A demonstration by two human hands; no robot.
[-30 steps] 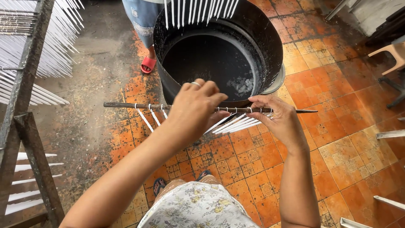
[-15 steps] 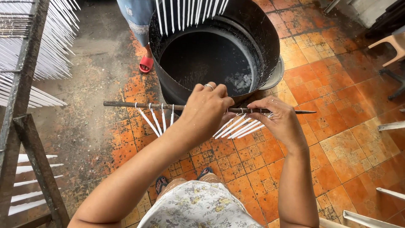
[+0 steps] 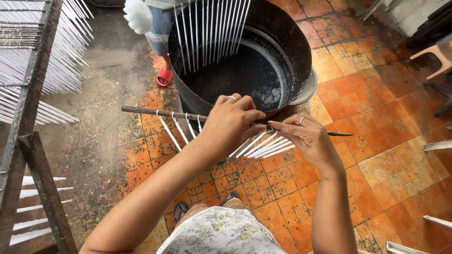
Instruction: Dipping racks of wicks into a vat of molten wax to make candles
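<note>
We're standing over a big black vat (image 3: 301,56) w/ dark liquid in it, its rim just beyond our hands; another person in denim shorts and a red sandal (image 3: 165,75) is standing on the far side, lowering a row of thin white candles (image 3: 212,28) over the vat. A wooden rack (image 3: 33,94) loaded w/ more white candles is crowding the left side, and the pale chair (image 3: 435,56) is sitting well apart at right. The floor is worn orange tile (image 3: 376,155) w/ a grey patch on the left. We're holding a thin dark rod (image 3: 150,112) at abt waist height in front of the vat; it's running nearly level, left to right, its long axis tilting slightly down toward the right, tip poking out past the right hand. Slim white candles (image 3: 263,146) are hanging off it by their wicks, some dangling down-left, others fanning down toward the right. Our left hand (image 3: 230,122) is curling over the rod's middle, fingers closed around it. Our right hand (image 3: 306,138) is pinching the rod w/ thumb and forefinger together, other fingers spread under the candles.
</note>
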